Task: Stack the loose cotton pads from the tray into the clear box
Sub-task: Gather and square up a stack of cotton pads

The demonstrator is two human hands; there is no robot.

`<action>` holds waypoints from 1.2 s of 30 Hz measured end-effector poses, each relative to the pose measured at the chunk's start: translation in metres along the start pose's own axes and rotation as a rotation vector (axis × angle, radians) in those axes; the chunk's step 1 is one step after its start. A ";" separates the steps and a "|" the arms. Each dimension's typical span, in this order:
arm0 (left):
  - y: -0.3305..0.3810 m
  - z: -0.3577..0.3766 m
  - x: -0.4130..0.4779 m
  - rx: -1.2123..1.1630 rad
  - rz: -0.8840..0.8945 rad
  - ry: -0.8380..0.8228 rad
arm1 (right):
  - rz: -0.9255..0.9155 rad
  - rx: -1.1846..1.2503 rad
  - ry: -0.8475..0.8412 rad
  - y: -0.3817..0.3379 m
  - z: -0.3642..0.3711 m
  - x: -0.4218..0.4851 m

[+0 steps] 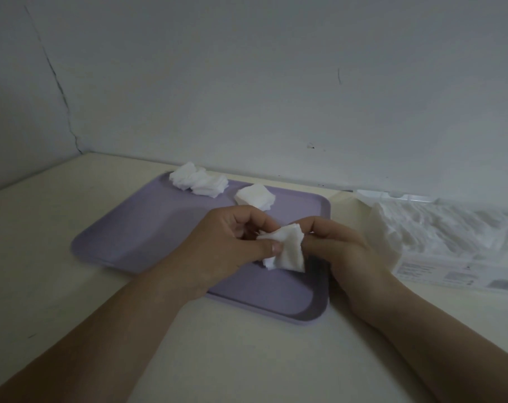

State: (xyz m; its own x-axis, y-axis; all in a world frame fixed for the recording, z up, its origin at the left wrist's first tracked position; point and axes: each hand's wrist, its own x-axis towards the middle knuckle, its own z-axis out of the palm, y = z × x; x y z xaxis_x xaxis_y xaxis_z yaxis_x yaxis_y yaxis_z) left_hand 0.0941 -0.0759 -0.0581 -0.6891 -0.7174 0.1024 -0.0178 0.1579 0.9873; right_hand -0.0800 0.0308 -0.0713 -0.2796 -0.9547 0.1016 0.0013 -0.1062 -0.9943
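Pinching pads [287, 251] with left hand [226, 245] and right hand [343, 251] alike; probably needed edges squared flush before reaching box [450, 239].

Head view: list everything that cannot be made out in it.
- Held cotton pads: count unclear; fingers of the left hand and right hand cover their edges.
- Clear box: cut off by the right edge; label print too blurred to read.
- Tray: middle hidden under both hands.
- Far pad piles: layers too small to count.
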 end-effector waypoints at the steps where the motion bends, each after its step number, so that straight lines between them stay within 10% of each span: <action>1: -0.001 -0.001 0.001 0.004 0.003 0.003 | 0.001 0.042 -0.020 -0.001 -0.001 0.000; 17: -0.009 0.001 0.005 0.231 0.007 0.099 | -0.412 -0.587 0.164 0.014 0.008 0.001; 29: -0.010 0.005 0.006 0.259 0.105 0.018 | -0.205 -0.885 0.090 0.012 0.016 0.002; 36: -0.004 0.006 0.004 0.272 0.066 0.053 | -0.412 -0.797 0.162 0.013 0.011 -0.001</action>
State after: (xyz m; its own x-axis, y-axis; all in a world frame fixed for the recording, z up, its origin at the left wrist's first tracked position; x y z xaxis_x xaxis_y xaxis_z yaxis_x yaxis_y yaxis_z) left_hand 0.0870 -0.0749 -0.0621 -0.6565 -0.7330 0.1783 -0.1728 0.3762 0.9103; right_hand -0.0692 0.0278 -0.0846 -0.2419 -0.8267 0.5079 -0.7758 -0.1496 -0.6130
